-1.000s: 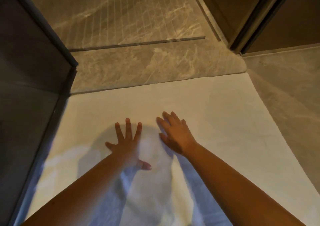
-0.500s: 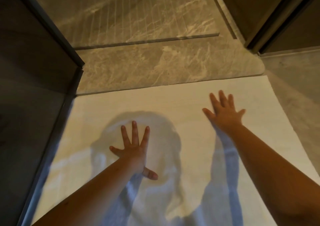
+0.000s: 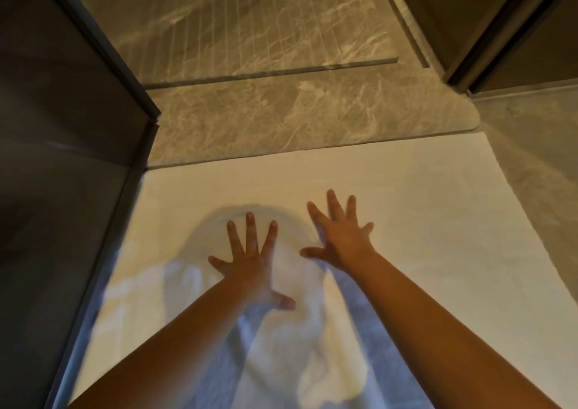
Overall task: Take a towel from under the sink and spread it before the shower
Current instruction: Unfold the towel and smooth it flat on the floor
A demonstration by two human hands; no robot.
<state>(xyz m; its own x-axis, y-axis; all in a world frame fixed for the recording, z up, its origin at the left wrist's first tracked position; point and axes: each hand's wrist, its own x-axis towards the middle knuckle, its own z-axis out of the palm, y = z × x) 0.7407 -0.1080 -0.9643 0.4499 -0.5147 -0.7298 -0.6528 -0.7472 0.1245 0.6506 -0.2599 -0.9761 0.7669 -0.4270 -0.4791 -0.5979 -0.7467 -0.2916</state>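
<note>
Two hands [image 3: 294, 249] flat on white towel [image 3: 422, 221] (spread, smooth)

A bathroom, right at the shower entrance; grey marble shower floor [image 3: 250, 26] cut with drainage grooves, a raised marble threshold [image 3: 281, 120], dark metal-framed glass panel [image 3: 62, 102] on the left; white towel [image 3: 438, 221] laid as a mat.

The towel [image 3: 438, 221] lay flat on the floor, its far edge along the shower threshold [image 3: 312, 117], its left edge against a panel [image 3: 62, 189], both hands [image 3: 339, 236] pressed near its middle.
</note>
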